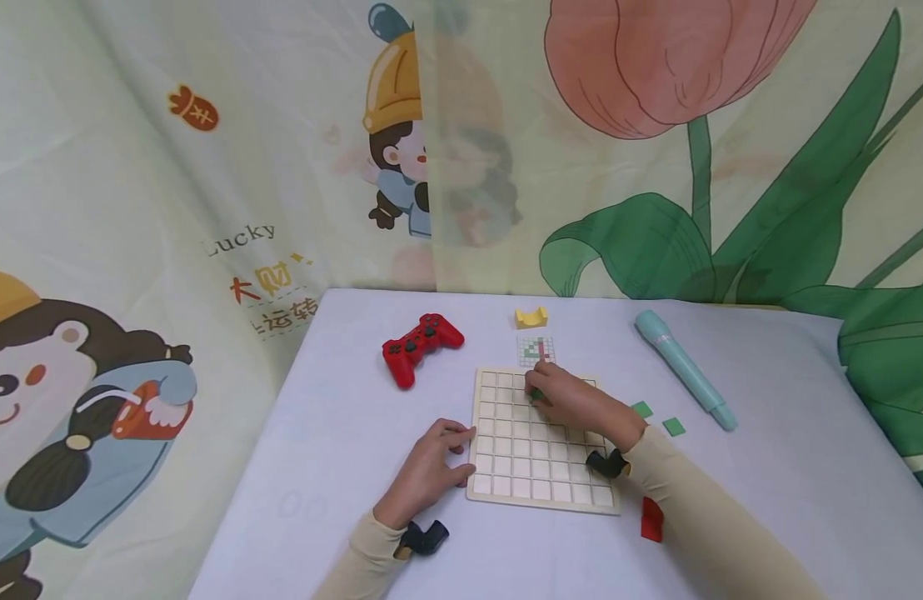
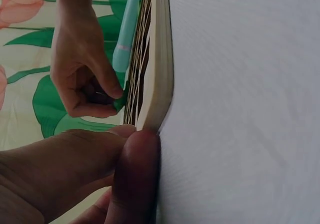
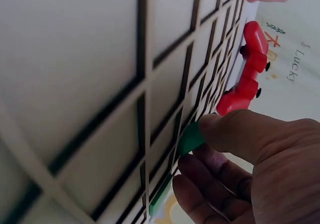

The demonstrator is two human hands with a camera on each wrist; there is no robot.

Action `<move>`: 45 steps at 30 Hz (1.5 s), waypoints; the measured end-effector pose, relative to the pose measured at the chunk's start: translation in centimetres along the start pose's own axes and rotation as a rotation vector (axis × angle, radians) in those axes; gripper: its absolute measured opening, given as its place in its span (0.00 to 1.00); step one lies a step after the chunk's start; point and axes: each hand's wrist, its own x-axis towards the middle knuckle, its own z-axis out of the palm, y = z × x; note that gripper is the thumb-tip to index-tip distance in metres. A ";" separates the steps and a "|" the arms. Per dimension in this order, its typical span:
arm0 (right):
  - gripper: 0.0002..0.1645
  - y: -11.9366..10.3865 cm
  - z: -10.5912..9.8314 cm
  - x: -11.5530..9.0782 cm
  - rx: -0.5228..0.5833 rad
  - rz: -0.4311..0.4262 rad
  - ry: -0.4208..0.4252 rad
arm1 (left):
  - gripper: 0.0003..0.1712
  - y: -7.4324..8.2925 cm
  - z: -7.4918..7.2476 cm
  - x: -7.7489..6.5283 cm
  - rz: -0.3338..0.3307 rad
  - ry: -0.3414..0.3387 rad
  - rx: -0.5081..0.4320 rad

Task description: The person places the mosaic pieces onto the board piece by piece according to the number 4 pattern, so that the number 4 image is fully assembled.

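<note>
A pale wooden grid board [image 1: 521, 468] lies flat on the table. My right hand [image 1: 581, 404] is over its upper part and pinches a green square tile [image 3: 191, 138] between thumb and fingers, low against the grid. Another green patch [image 3: 160, 196] shows farther along in the right wrist view; its exact place cannot be told. My left hand [image 1: 426, 471] touches the board's left edge with thumb and finger, also seen close up in the left wrist view. Behind the board lies a small pattern card [image 1: 535, 351] with green and red squares.
Two green tiles [image 1: 674, 427] lie right of the board, and red tiles [image 1: 652, 520] lie partly under my right forearm. A red game controller [image 1: 422, 346], a yellow cradle-shaped piece [image 1: 531, 317] and a teal tube [image 1: 685, 369] lie around it. Printed curtains stand behind.
</note>
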 end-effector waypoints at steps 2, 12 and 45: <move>0.09 -0.1 0.2 0.2 -0.034 -0.009 0.009 | 0.35 -0.1 -0.1 0.0 -0.005 -0.003 0.001; 0.09 -0.3 0.3 -0.2 -0.056 -0.021 0.058 | 0.35 0.0 0.0 0.0 -0.016 0.006 -0.001; 0.25 8.1 -4.0 -15.1 0.099 0.467 0.124 | 0.34 -0.4 0.7 0.8 0.028 0.038 -0.040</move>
